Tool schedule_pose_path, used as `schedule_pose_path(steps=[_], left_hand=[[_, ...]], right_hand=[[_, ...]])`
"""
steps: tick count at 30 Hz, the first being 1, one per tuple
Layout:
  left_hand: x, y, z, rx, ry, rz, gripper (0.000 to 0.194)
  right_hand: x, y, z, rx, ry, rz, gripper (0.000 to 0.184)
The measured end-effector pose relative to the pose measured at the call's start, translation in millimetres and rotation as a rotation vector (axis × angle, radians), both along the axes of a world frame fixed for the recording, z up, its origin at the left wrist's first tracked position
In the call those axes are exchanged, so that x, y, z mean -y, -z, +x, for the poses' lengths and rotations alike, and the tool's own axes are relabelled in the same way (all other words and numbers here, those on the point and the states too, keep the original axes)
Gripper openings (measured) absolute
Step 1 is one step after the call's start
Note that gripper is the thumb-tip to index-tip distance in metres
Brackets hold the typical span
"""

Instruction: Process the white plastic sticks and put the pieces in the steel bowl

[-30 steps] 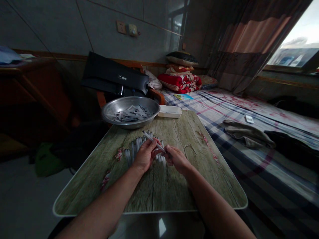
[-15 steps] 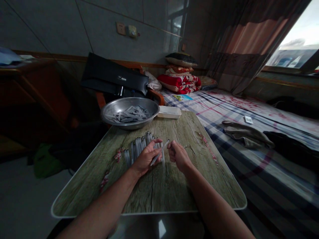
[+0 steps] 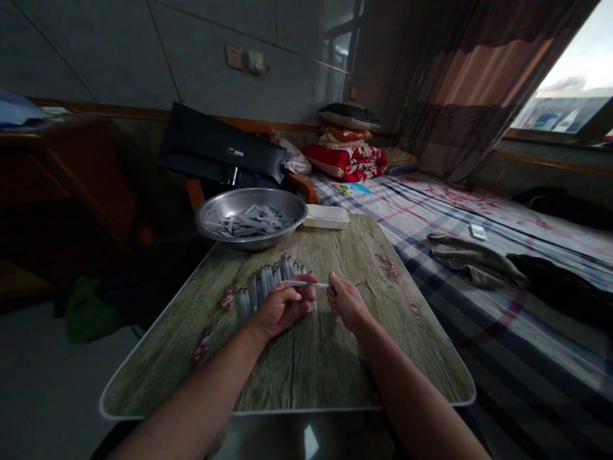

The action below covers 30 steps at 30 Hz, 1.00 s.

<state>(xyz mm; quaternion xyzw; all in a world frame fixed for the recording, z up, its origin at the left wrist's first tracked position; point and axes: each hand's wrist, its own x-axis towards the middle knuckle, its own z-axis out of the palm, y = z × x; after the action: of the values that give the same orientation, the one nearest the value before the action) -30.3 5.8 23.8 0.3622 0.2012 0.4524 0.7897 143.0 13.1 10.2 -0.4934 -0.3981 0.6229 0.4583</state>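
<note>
A slim whitish pen lies almost level between my hands, above the table. My left hand is closed with its thumb and fingers around the pen's left part. At the right end of the pen, my right hand pinches it between thumb and fingers. Just beyond my left hand, a row of several similar clear pens with dark ends lies side by side on the wood-patterned table; my left hand hides part of the row.
A metal basin with many thin whitish pieces stands at the table's far left. Beside it is a white tray. A black monitor leans behind them. On the right is a bed with folded bedding.
The pen has turned from a steep slant to nearly level. My right hand, earlier apart from the left-held pen or barely at its tip, now grips its right end.
</note>
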Motion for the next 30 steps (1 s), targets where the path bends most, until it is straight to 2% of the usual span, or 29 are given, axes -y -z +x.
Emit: schedule_pose_path(steps=[4,7,10,14,17,20,23,26,30], left_hand=[[1.3,1.7,6.0,-0.276,-0.236,0.112,0.026],[-0.5,3.9,10.5,-0.336,-0.369,0.164,0.032],[-1.8,4.6,13.3,-0.287,-0.4,0.094,0.038],[-1.5,2.7,14.0,-0.235,-0.437,0.016,0.041],[-2.1,1.5,12.2,-0.191,-0.454,-0.032,0.041],[-3.6,2.1,9.6,-0.163,-0.456,-0.064,0.041],[-4.0,2.7,8.8,-0.159,-0.454,-0.056,0.04],[-3.2,1.9,10.1,-0.183,-0.453,-0.046,0.04],[-3.0,0.4,10.6,-0.195,-0.454,-0.051,0.041]], right_hand=[[1.5,-3.2,0.0,-0.081,0.009,-0.03,0.056],[1.6,-3.0,-0.8,-0.102,-0.02,-0.04,0.055],[-0.1,2.8,-2.3,-0.014,-0.019,0.018,0.052],[-1.8,11.1,-5.3,0.199,0.057,0.221,0.045],[0.4,8.6,-6.9,0.167,0.056,0.298,0.034],[3.6,0.7,-6.2,0.041,0.016,0.231,0.031],[4.7,-4.1,-4.2,0.016,-0.007,0.146,0.043],[4.3,-3.9,-3.2,0.053,-0.047,0.134,0.052],[4.8,-2.6,-4.0,-0.07,-0.081,0.134,0.036]])
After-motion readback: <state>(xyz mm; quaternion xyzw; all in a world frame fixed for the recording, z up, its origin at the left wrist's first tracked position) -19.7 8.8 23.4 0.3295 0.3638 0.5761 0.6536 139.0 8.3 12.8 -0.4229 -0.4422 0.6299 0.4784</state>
